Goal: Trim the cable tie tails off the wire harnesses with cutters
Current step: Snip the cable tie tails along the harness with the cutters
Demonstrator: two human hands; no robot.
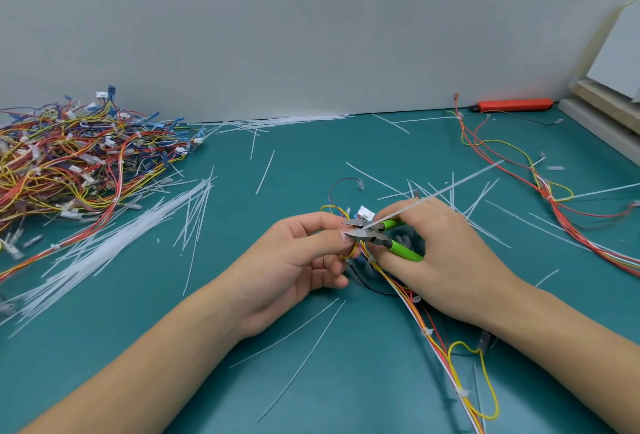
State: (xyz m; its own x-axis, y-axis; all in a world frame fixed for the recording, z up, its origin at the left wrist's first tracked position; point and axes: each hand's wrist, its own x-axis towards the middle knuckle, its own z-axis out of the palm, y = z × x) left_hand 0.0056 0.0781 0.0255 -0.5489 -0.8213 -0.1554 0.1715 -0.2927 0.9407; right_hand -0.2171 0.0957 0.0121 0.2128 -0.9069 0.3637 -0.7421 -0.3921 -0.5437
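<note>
My left hand (298, 260) pinches a red, yellow and orange wire harness (438, 347) between thumb and fingers at table centre. My right hand (446, 260) grips green-handled cutters (372, 231), whose open jaws sit at the harness right beside my left thumb. A long white cable tie tail (440, 192) sticks out from the jaws, up and to the right. The harness trails down toward the lower right, with small white ties along it.
A big pile of coloured harnesses (76, 159) lies at the left. Loose white cable ties (114, 239) and cut tails litter the green mat (173, 347). Another harness (540, 184) lies at the right; an orange tool (512, 105) rests by the wall.
</note>
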